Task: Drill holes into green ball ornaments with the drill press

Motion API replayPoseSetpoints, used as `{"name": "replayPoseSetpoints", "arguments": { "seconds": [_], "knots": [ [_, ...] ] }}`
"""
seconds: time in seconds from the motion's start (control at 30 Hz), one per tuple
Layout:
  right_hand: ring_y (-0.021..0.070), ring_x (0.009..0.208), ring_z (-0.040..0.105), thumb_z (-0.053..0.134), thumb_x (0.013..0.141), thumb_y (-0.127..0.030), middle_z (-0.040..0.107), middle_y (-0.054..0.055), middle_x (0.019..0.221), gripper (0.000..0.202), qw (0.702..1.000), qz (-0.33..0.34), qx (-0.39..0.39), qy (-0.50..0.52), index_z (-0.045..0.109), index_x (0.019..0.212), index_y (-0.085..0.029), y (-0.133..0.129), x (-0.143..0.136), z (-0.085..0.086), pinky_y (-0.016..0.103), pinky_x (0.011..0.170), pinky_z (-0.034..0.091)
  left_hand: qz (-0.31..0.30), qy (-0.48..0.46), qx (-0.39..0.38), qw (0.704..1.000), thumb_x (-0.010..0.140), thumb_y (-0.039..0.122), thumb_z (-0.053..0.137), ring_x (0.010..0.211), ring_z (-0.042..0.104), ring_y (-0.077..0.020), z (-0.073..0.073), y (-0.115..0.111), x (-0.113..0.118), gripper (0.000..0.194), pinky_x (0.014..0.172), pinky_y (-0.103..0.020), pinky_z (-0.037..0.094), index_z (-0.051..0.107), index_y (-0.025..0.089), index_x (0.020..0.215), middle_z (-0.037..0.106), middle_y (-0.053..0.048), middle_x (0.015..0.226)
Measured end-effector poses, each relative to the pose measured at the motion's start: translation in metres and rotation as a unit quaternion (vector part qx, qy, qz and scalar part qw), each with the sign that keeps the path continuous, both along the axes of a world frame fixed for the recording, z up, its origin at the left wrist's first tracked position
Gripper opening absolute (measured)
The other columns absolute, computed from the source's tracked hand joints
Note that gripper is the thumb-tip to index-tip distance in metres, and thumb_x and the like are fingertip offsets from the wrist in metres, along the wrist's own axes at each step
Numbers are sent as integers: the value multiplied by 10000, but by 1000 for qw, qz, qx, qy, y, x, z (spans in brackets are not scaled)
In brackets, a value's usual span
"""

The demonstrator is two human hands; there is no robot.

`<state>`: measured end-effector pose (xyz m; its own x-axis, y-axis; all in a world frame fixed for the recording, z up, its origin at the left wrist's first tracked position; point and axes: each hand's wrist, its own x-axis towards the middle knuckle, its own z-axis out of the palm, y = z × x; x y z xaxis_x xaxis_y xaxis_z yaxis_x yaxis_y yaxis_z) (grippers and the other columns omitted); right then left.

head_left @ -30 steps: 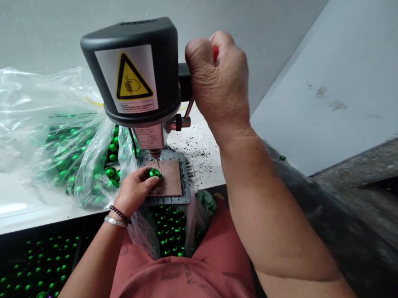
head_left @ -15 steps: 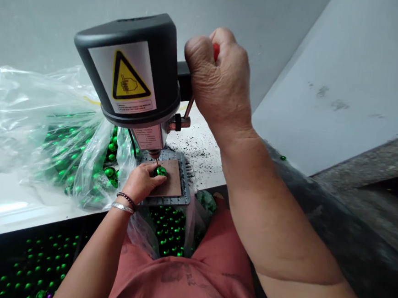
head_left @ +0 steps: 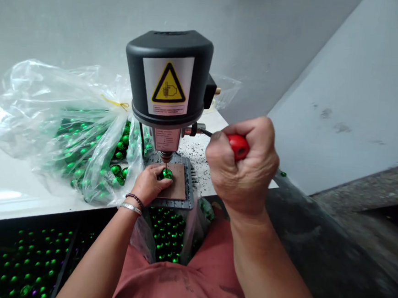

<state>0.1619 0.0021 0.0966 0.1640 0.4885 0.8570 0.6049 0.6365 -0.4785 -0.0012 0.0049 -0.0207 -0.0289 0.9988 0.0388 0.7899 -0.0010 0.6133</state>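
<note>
Since the earlier frame our right hand (head_left: 243,171) has swung the red lever knob (head_left: 238,146) down and toward us, fingers wrapped tight around it, so we judge the drill bit (head_left: 166,158) is pressing into the green bead (head_left: 166,173). Our left hand (head_left: 150,184) pinches that bead on the brown pad (head_left: 177,184) under the drill press (head_left: 169,87), on the bench (head_left: 16,199).

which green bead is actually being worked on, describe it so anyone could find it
Start at the black drill press with the yellow warning label. Directly under its bit, on the brown plate, sits one green bead pinched by the left hand. All other beads lie in bags.
</note>
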Motion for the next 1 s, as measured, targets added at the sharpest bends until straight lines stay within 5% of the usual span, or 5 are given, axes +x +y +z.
{"name": "replayPoseSetpoints", "arguments": {
  "seconds": [1.0],
  "knots": [
    [67, 591, 500, 487, 769, -155, 511, -30, 693, 87, 996, 39, 35, 66, 481, 845, -196, -7, -9, -64, 217, 557, 443, 18, -4, -6, 1000, 722, 346, 612, 946, 581, -200, 0, -6, 1, 351, 857, -304, 443, 648, 187, 1032, 621, -87, 1046]
  ]
}}
